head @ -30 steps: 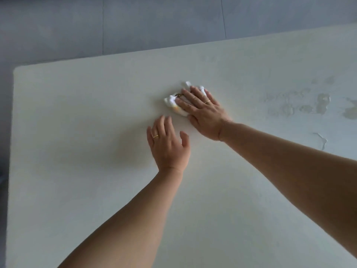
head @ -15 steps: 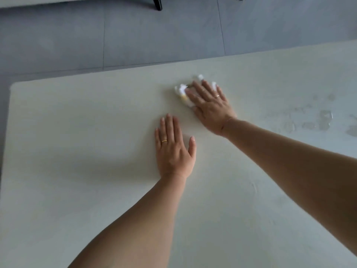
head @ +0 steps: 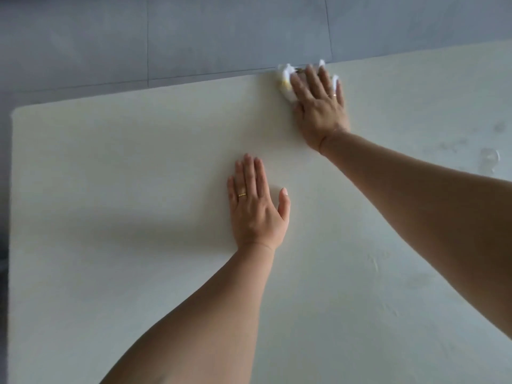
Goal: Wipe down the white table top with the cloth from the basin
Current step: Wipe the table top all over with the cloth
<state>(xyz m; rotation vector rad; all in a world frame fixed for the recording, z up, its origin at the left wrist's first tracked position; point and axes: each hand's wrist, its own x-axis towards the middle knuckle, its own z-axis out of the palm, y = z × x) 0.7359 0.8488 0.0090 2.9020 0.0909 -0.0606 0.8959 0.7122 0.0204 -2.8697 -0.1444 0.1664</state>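
Note:
The white table top (head: 138, 167) fills most of the view. My right hand (head: 318, 106) lies flat with straight fingers on a small white cloth with a yellow patch (head: 285, 79), pressing it against the table at its far edge. Most of the cloth is hidden under the fingers; bits show on the left and between the fingertips. My left hand (head: 256, 206) rests flat on the table, palm down, fingers straight, nearer to me and to the left of the cloth. The basin is not in view.
Wet smears and small puddles (head: 490, 159) glisten on the table at the right. Grey tiled floor (head: 194, 37) lies beyond the far edge. The table's rounded far-left corner (head: 16, 112) is in view.
My right hand has pushed the cloth away from me, from the table's middle to its far edge. My left hand has stayed flat on the table.

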